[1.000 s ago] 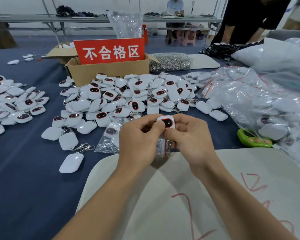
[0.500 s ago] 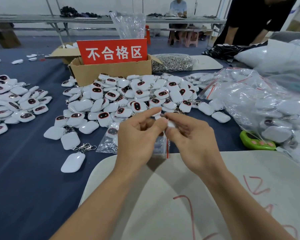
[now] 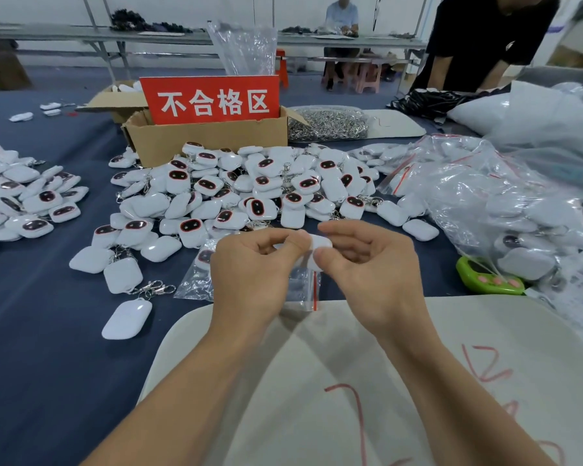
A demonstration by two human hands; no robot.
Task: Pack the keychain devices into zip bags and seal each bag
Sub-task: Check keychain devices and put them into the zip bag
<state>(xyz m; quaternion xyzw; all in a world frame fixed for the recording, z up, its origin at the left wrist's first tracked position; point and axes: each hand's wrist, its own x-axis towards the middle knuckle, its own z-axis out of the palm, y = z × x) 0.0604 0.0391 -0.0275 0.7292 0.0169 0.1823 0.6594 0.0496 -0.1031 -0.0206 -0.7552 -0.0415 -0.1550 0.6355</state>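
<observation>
Between both hands sits a white keychain device (image 3: 320, 245), its plain back turned up. My right hand (image 3: 371, 267) pinches it with thumb and fingers. My left hand (image 3: 253, 267) pinches the other side, where the mouth of a small clear zip bag (image 3: 303, 287) with a red stripe hangs down beneath the device. How far the device sits in the bag I cannot tell. A large pile of white keychain devices (image 3: 249, 190) with dark red-rimmed faces lies just beyond my hands.
A cardboard box (image 3: 202, 139) with a red sign stands behind the pile. More devices (image 3: 21, 203) lie at the left. Big clear bags of packed devices (image 3: 492, 210) fill the right, by a green gadget (image 3: 488, 279). A beige board (image 3: 317, 381) lies under my forearms. A person in black stands far right.
The device showed its dark face upright a second ago; it has turned so the white back faces up, and both hands shifted their pinch around it and the bag.
</observation>
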